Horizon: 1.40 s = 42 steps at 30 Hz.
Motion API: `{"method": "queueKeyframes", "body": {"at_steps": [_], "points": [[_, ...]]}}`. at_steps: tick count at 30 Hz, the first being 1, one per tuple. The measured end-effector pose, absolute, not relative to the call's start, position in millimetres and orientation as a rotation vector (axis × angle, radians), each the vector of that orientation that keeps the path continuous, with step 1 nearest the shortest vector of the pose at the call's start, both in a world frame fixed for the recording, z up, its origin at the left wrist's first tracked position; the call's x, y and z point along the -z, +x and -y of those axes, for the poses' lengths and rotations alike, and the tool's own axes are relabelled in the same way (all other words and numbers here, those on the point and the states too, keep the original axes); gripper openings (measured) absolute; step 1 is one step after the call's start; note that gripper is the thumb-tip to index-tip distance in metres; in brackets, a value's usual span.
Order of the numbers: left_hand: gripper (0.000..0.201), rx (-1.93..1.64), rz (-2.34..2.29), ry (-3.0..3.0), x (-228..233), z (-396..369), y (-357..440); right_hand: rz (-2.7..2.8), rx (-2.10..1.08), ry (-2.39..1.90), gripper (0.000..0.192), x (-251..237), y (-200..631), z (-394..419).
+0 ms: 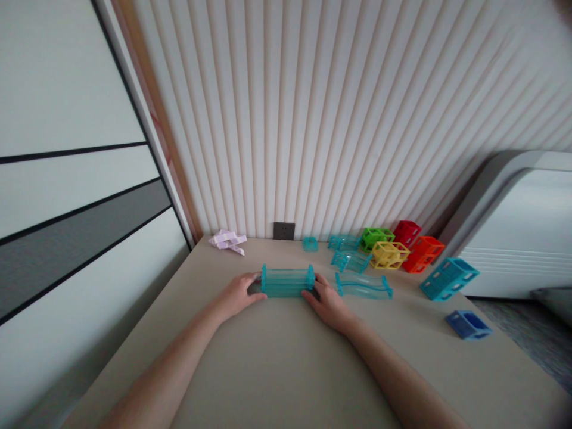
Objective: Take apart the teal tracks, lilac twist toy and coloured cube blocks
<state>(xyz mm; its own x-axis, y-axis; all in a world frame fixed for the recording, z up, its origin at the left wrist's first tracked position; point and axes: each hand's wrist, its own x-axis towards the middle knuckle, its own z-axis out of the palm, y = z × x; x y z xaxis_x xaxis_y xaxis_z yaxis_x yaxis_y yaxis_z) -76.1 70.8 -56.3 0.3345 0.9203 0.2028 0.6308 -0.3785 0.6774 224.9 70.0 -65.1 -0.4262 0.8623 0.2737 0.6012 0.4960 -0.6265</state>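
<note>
Your left hand [241, 293] and right hand [328, 304] clasp the ends of the teal track piece [287, 280], which lies on the counter [277, 357] before you. Keep both grips even and the piece level, clear of the wavy track [364, 287] just beside it.

Two bare forearms enter from the bottom edge, no sleeves in view up to where the frame cuts them off. Left hand [239, 293] bare: no glove, ring, watch or band seen. Right hand [328, 304] likewise bare, wrist plain. Fingers [313, 296] short-looking at this angle, nails too small to make out. No markings, tattoos or bandages visible on either arm. Nothing else of the person shows.
</note>
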Motion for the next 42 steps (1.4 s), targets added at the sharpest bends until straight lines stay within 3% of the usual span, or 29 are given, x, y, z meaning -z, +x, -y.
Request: {"method": "queueKeyframes", "body": {"at_steps": [11,28,37,42], "points": [[0.045,-0.776,-1.392,2.112,62.0,-73.0,-75.6,2.197,-0.501,-1.272,0.033,68.2,224.6,-66.3],[0.045,-0.790,-1.370,2.123,64.9,-74.1,-75.7,2.218,-0.531,-1.280,0.031,65.6,225.6,-67.4],[0.042,-0.802,-1.382,2.136,65.8,-74.3,-73.5,2.339,-0.471,-1.535,0.055,43.5,222.8,-45.6],[0.041,-0.798,-1.417,2.135,67.9,-73.3,-72.5,2.519,-0.360,-1.612,0.044,22.2,229.4,-12.9]]}}
